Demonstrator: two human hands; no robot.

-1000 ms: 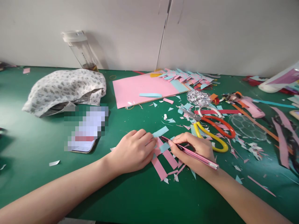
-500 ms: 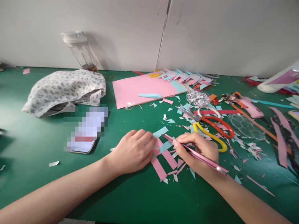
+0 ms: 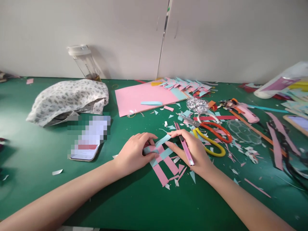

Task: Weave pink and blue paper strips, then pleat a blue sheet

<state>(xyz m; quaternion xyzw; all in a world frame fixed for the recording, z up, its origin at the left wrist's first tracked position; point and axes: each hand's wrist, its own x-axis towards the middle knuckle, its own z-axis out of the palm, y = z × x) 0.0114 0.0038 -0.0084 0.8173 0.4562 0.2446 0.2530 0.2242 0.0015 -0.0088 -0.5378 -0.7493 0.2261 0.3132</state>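
Note:
My left hand [image 3: 136, 150] pinches the left side of a small lattice of woven pink and light-blue paper strips [image 3: 160, 171], thumb on top and fingers curled at its edge. My right hand [image 3: 193, 146] keeps a pink utility knife [image 3: 185, 149] tucked against it, tilted with its tip pointing away from me. Its thumb and index finger meet at the upper right end of a blue strip [image 3: 163, 140] in the lattice. Two pink strip ends stretch toward me on the green table. Small paper offcuts [image 3: 180, 173] lie beside the lattice.
Scissors [image 3: 204, 125] with red and yellow handles lie right of my right hand among scraps. Behind are a pink sheet [image 3: 134, 98], a woven paper piece [image 3: 185, 85] and a pink glue gun [image 3: 247, 112]. A phone [image 3: 92, 141], patterned cloth [image 3: 69, 99] and bottle [image 3: 84, 62] stand left.
My right hand has turned the utility knife more upright and brought thumb and index finger to the blue strip's end. My left hand's fingers have opened out from over the lattice, uncovering more strips.

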